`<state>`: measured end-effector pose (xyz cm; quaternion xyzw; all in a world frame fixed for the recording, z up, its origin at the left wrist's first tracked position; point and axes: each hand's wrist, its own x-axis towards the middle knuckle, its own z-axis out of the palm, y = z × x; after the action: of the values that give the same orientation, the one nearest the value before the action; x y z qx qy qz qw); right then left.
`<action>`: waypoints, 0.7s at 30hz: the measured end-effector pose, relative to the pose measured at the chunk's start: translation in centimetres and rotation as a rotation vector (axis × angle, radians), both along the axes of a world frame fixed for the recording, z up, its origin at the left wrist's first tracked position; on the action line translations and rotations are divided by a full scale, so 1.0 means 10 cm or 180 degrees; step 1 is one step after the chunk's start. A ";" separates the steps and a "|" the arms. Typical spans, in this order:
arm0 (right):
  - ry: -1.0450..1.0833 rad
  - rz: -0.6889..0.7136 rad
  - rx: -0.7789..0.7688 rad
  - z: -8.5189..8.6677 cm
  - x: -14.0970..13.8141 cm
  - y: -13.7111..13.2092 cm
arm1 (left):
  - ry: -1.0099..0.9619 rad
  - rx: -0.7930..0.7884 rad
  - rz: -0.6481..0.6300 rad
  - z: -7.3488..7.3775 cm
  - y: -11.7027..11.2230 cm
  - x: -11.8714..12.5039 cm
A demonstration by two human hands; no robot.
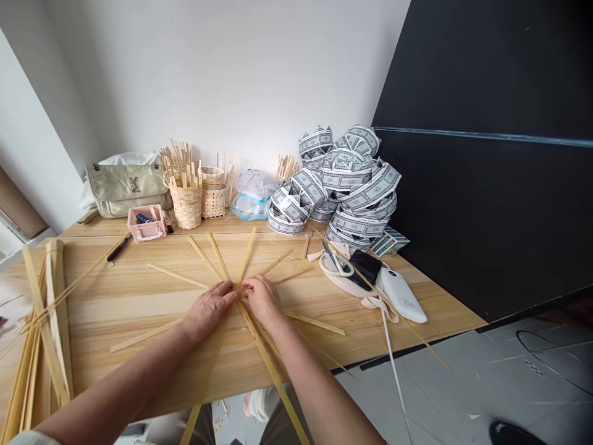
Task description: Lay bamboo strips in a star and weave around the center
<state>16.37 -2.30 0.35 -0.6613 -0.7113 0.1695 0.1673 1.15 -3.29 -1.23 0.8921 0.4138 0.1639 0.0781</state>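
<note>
Flat bamboo strips [249, 253] cross at one centre on the wooden table and spread out like spokes. My left hand [210, 309] lies over the left side of that crossing, its fingers closed together on the strips. From the right, my right hand [263, 300] pinches strips at the same centre, its fingertips close to my left thumb. Both hands hide the crossing itself. One long strip [273, 371] runs from under my hands past the table's front edge towards my lap.
Bundled strips [34, 346] lie at the left. Behind stand woven baskets [189, 204], a pink box [147, 224], a handbag [127, 188] and stacked patterned paper bands [352, 179]. Scissors [336, 264] and a white power bank [402, 293] with a cable lie right, near a black panel [486, 216].
</note>
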 end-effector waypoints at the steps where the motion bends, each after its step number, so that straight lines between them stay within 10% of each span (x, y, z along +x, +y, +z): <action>1: 0.0034 0.0006 0.0010 -0.01 0.01 0.00 | 0.0005 -0.0039 0.0011 0.01 0.00 0.00; 21: 0.0136 0.0215 0.0273 -0.07 0.12 -0.09 | -0.0215 -0.0098 0.0245 -0.03 0.02 0.01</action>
<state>17.54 -3.24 -0.34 -0.6254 -0.7361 0.1585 0.2048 1.29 -3.13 -1.56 0.8681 0.4474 0.1905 0.0993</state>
